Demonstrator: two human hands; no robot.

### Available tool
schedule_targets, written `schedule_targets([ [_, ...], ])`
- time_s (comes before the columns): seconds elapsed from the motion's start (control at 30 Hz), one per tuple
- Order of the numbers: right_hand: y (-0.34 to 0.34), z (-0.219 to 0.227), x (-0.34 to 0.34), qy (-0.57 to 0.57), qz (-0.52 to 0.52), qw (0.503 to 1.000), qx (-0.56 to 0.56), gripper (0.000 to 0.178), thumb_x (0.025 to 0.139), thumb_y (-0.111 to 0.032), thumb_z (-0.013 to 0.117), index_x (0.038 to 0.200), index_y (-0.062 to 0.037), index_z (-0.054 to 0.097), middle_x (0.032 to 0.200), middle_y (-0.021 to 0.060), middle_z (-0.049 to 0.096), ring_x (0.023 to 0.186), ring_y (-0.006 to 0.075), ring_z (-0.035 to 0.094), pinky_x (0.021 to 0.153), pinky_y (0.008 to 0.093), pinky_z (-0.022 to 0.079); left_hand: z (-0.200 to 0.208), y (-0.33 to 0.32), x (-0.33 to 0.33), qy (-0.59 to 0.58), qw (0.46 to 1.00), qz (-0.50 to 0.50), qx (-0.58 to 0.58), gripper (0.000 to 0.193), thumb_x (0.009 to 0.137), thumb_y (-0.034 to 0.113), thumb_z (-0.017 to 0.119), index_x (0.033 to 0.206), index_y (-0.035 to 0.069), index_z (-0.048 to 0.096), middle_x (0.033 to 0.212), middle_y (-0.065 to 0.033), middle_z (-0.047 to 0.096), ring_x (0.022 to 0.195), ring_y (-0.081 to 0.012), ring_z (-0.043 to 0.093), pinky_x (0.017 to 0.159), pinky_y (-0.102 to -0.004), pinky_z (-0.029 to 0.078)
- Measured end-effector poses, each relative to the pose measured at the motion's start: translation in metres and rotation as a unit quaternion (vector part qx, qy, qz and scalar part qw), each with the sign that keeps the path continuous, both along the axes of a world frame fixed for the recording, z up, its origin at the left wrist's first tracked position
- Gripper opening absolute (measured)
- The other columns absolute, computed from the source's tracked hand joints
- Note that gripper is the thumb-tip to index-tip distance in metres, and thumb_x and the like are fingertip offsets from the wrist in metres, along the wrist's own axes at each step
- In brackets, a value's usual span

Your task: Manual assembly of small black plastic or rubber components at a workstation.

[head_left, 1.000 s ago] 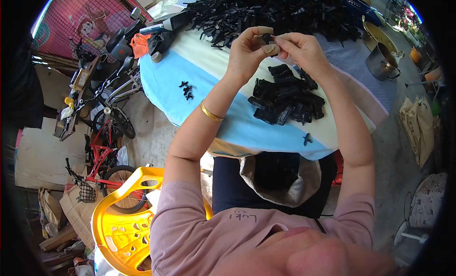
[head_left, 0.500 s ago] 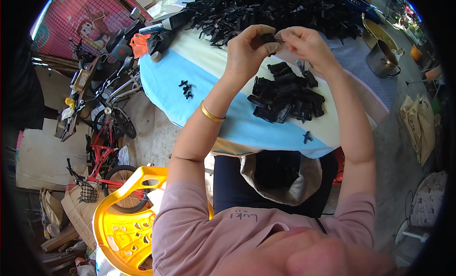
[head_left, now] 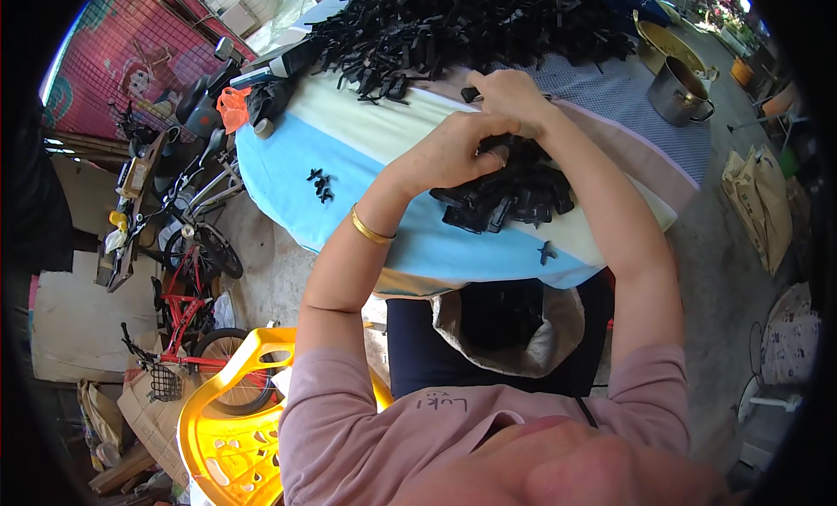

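Note:
My left hand (head_left: 453,153) is over the near pile of black plastic parts (head_left: 514,201), its fingers curled and the thumb bent toward them. Black shows between thumb and fingers; whether it is a held part or the pile behind is hard to tell. Farther out, my right hand (head_left: 510,101) crosses beyond the left, pinching a small black plastic piece (head_left: 471,95) at its fingertips. A thin dark thing sticks out by its knuckles, too small to name. Just past this hand spreads a large heap of black plastic parts (head_left: 471,27).
Several small black pieces (head_left: 321,185) lie on the striped cloth (head_left: 288,179), with another piece (head_left: 547,252) near the front edge. An open sack (head_left: 558,332) holding black things sits at my lap. A metal pot (head_left: 678,92) stands right; a yellow chair (head_left: 231,419) is at left.
My left hand has come down onto the near pile from above it. My right hand has shifted left and slightly down, past the left hand. The whole view has shifted a little.

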State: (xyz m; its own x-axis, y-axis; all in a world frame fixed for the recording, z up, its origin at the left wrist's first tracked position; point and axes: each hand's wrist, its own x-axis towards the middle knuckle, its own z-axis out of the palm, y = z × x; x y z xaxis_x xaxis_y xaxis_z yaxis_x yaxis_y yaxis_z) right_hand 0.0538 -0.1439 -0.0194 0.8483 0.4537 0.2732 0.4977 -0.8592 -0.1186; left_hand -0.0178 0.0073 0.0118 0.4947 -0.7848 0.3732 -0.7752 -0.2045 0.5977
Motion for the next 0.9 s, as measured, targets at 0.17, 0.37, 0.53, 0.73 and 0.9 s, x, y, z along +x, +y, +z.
schedule_targets([
  [0.17,-0.011,0.0,0.006,-0.083,-0.041,0.996,-0.007,0.014,0.068,-0.012,0.056,0.08,-0.0057,0.06,0.077,0.0145,0.062,0.074,0.031,0.061,0.063,0.04,0.048,-0.007,0.002,0.004,0.018,0.999,0.013,-0.026,0.032,0.069,-0.004,0.052,0.101,-0.001,0.054,0.091,-0.0135,0.06,0.081,-0.0205,0.056,0.077,-0.0294,0.045],
  [0.37,-0.024,0.023,-0.016,-0.066,-0.111,0.96,0.248,0.026,0.068,-0.022,0.067,0.09,-0.0091,0.063,0.075,0.0099,0.063,0.069,0.021,0.061,0.063,0.0294,0.048,-0.006,-0.001,-0.001,-0.043,0.997,0.038,-0.05,0.03,0.066,0.001,0.056,0.096,0.003,0.057,0.079,-0.0138,0.059,0.068,-0.0284,0.056,0.066,-0.0323,0.046],
  [0.53,-0.029,0.024,-0.019,-0.028,-0.008,0.888,0.459,0.031,0.071,-0.026,0.069,0.091,-0.0021,0.063,0.071,0.0029,0.061,0.062,0.01,0.056,0.056,0.0232,0.044,0.002,-0.005,-0.005,-0.054,0.994,0.033,-0.093,0.027,0.069,0.009,0.063,0.094,0.003,0.057,0.082,-0.0113,0.06,0.071,-0.0257,0.057,0.067,-0.032,0.046],
  [0.73,-0.007,0.036,-0.043,0.216,0.025,0.783,0.582,0.024,0.076,-0.023,0.066,0.084,-0.0017,0.061,0.063,-0.0001,0.053,0.045,-0.0013,0.034,0.039,0.0142,0.02,-0.007,0.011,0.021,-0.074,0.942,0.226,-0.236,0.047,0.068,0.007,0.07,0.11,0.001,0.05,0.098,-0.009,0.059,0.085,-0.0169,0.057,0.075,-0.0276,0.046],
  [0.9,0.001,0.034,-0.049,0.271,0.051,0.774,0.57,0.021,0.079,-0.019,0.062,0.089,-0.0007,0.06,0.062,0.0,0.053,0.044,0.0001,0.036,0.04,0.0144,0.024,-0.003,0.019,0.027,0.243,0.932,0.077,-0.26,0.059,0.077,0.007,0.063,0.128,0.001,0.035,0.108,-0.0094,0.055,0.099,-0.0146,0.053,0.085,-0.0288,0.045],
])
